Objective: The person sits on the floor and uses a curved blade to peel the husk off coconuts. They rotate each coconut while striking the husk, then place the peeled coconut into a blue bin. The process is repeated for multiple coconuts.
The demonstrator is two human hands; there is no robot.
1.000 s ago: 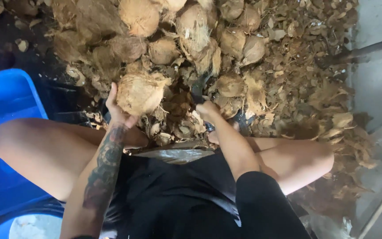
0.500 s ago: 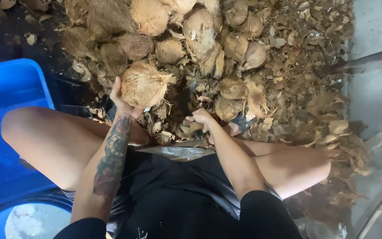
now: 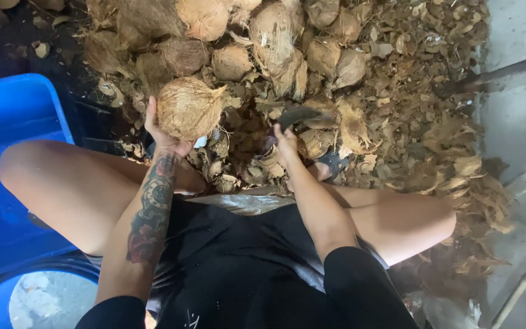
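My left hand [image 3: 164,135] cups a round brown husked coconut [image 3: 188,108] from below and holds it up over the husk litter. A little to the right, my right hand [image 3: 285,144] is closed on the handle of a dark curved blade [image 3: 304,114], whose tip points right just above the scraps. I sit with both bare knees spread wide, and the two hands are between them. Coconut and blade are apart by about a hand's width.
A heap of whole coconuts [image 3: 263,36] lies ahead, with torn husk pieces [image 3: 415,109] spread to the right. A blue tub [image 3: 7,122] stands at the left, a round blue basin [image 3: 44,298] at the lower left. Grey concrete floor [image 3: 518,122] runs along the right.
My right hand came up off the litter and now shows the dark blade raised. The left hand kept the coconut and shifted it slightly upward and left.
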